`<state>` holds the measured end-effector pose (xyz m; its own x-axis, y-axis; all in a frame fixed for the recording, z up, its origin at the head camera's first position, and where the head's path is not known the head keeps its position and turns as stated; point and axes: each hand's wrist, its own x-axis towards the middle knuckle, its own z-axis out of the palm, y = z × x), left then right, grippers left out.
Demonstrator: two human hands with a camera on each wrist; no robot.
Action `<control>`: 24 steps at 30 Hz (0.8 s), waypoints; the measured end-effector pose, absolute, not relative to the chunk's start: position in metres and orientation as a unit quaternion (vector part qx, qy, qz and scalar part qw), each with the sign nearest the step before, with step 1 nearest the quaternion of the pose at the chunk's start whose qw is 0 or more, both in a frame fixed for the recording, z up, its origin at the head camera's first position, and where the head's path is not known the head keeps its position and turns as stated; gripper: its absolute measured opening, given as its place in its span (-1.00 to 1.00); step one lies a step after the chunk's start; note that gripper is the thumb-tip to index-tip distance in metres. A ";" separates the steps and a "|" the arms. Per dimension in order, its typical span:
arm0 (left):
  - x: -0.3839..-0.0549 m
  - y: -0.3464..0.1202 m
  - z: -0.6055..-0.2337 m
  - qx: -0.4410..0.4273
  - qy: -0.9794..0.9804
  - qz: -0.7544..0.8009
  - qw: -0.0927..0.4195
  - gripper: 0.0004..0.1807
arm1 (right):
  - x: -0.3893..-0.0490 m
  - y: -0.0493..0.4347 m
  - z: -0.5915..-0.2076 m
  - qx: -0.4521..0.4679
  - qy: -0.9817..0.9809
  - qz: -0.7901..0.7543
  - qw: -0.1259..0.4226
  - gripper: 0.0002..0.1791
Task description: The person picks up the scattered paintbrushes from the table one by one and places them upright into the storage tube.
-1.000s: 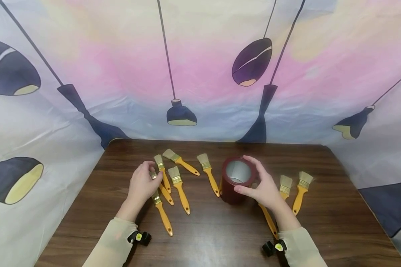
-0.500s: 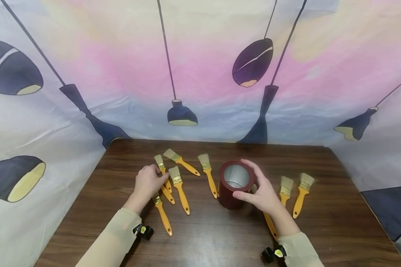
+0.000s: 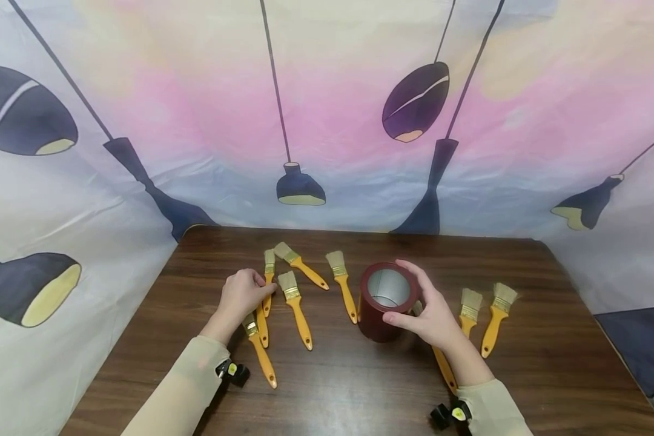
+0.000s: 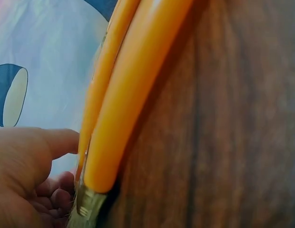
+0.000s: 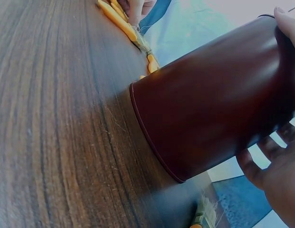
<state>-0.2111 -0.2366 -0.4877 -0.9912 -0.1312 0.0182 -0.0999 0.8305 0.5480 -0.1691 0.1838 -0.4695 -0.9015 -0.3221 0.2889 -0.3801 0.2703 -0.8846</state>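
Note:
My left hand (image 3: pixel 243 297) pinches a yellow-handled paintbrush (image 3: pixel 269 266) near its handle, thumb on top. Beneath those fingers a second paintbrush (image 3: pixel 263 330) is partly hidden. Two yellow handles (image 4: pixel 123 118) cross the left wrist view close to the thumb. My right hand (image 3: pixel 433 315) grips a dark red cylindrical holder (image 3: pixel 372 324) from its right side, fingers behind and thumb in front. In the right wrist view the holder (image 5: pixel 209 99) has its base at the tabletop; whether it touches is hard to tell. Its grey inside holds nothing visible.
Loose paintbrushes lie around: one (image 3: pixel 297 309) right of the left hand, one (image 3: pixel 264 363) nearer the front, one (image 3: pixel 307 269) at the back, one (image 3: pixel 346 293) beside the holder. More brushes (image 3: pixel 493 327) lie right, one (image 3: pixel 444 366) under the right forearm. A printed cloth (image 3: pixel 349 121) hangs behind.
The pinched paintbrush and the one under it have swung, their handle ends shifting left. The left hand has moved slightly right. The right hand and holder have come a little nearer.

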 end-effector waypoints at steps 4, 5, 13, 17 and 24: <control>-0.212 -0.235 -0.488 0.074 -0.951 -0.298 0.029 -0.69 | -0.169 0.185 -0.471 0.222 -0.794 0.565 0.025 0.12; -0.211 -0.236 -0.488 0.078 -0.949 -0.304 0.033 -0.70 | -0.169 0.185 -0.472 0.222 -0.794 0.565 0.024 0.12; -0.207 -0.237 -0.482 0.095 -0.919 -0.365 0.114 -0.73 | -0.170 0.184 -0.473 0.220 -0.798 0.560 0.025 0.13; -0.205 -0.230 -0.473 0.071 -0.897 -0.406 0.158 -0.75 | -0.170 0.185 -0.472 0.220 -0.797 0.562 0.026 0.12; -0.197 -0.208 -0.455 0.030 -0.820 -0.537 0.196 -0.78 | -0.169 0.185 -0.470 0.222 -0.797 0.561 0.022 0.13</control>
<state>-0.1966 -0.2083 -0.4547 -0.9212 -0.2592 0.2902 0.1622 0.4222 0.8919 -0.1694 0.1851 -0.4702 -0.9004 -0.3292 0.2845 -0.3788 0.2717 -0.8847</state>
